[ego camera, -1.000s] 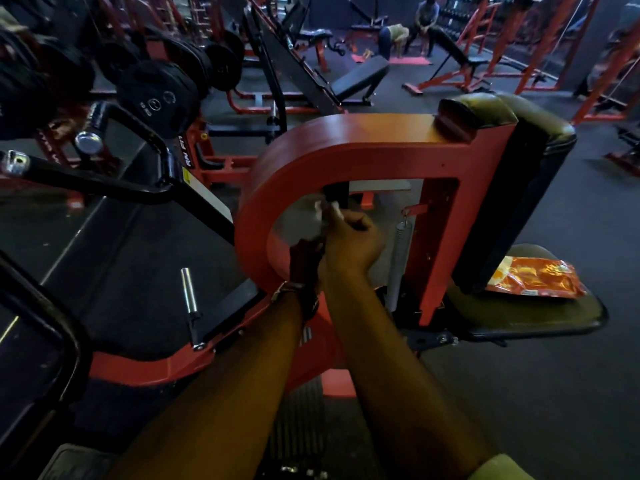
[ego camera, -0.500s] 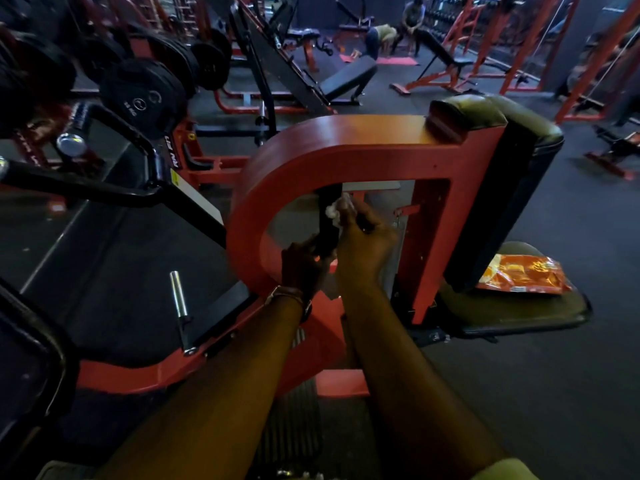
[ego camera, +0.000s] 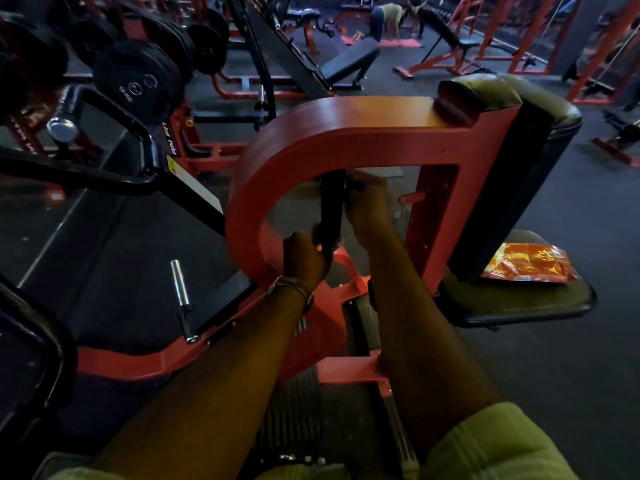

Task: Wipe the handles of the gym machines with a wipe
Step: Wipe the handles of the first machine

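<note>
Two hands: left hand (ego camera: 304,259), right hand (ego camera: 367,206); one handle (ego camera: 331,209); one orange packet (ego camera: 530,263).

The red frame (ego camera: 311,133) loops closed around the black handle (ego camera: 331,206), walling it at 12, 9 and 3 o'clock. Both forearms pass in from 6 o'clock. The back pad (ego camera: 519,161) and seat (ego camera: 519,299) block 3 o'clock; a black lever arm (ego camera: 145,181) crosses at 9 o'clock. Bare floor (ego camera: 114,265) lies at 8 o'clock.

Partial white lettering "RN FIT" runs sideways on the black machine arm (ego camera: 172,144), cut off at its start. Small marking on the black weight plate (ego camera: 136,85), too blurred to read. Orange packet (ego camera: 528,263) print illegible.
</note>
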{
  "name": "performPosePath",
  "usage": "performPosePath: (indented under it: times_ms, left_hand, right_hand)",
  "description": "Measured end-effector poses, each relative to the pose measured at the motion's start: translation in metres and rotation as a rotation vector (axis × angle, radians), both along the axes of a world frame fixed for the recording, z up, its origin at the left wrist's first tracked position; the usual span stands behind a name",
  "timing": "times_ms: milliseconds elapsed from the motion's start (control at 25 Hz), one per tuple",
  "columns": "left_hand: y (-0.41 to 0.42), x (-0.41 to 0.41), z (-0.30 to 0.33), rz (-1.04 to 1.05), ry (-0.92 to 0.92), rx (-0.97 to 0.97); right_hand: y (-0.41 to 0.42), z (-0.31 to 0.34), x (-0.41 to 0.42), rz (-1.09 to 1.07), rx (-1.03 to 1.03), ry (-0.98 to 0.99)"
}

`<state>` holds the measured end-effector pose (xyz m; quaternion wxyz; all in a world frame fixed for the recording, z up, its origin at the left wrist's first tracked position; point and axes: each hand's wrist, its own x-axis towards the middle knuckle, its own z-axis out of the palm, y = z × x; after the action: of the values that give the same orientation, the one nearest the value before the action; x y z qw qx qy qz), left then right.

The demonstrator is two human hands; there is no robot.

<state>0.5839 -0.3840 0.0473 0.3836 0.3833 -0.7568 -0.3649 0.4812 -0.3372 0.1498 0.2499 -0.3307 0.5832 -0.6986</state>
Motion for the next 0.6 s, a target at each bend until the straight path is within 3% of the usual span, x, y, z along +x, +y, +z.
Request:
performPosePath:
  times_ms: [80, 240, 400, 480, 600]
  left_hand:
    - [0.005, 0.002, 0.006, -0.007, -0.01, -0.027]
    - [0.007, 0.003, 0.012, -0.001, -0.027, 0.028]
    - [0.01, 0.005, 0.013, -0.003, -0.004, -0.065]
    - [0.009, 0.005, 0.012, 0.007, -0.014, -0.06]
    - [0.012, 0.008, 0.017, -0.034, 0.03, 0.007]
  right_hand:
    - [0.005, 0.005, -0.003, 0.194, 0.082, -0.066]
    - [-0.01, 0.029, -0.014, 0.296, 0.017, -0.45]
    - [-0.004, 0.023, -0.019, 0.422, 0.295, -0.139]
    - [0.001, 0.02, -0.016, 0.366, 0.256, -0.093]
    - [0.007, -0.002, 0.013, -0.057, -0.089, -0.246]
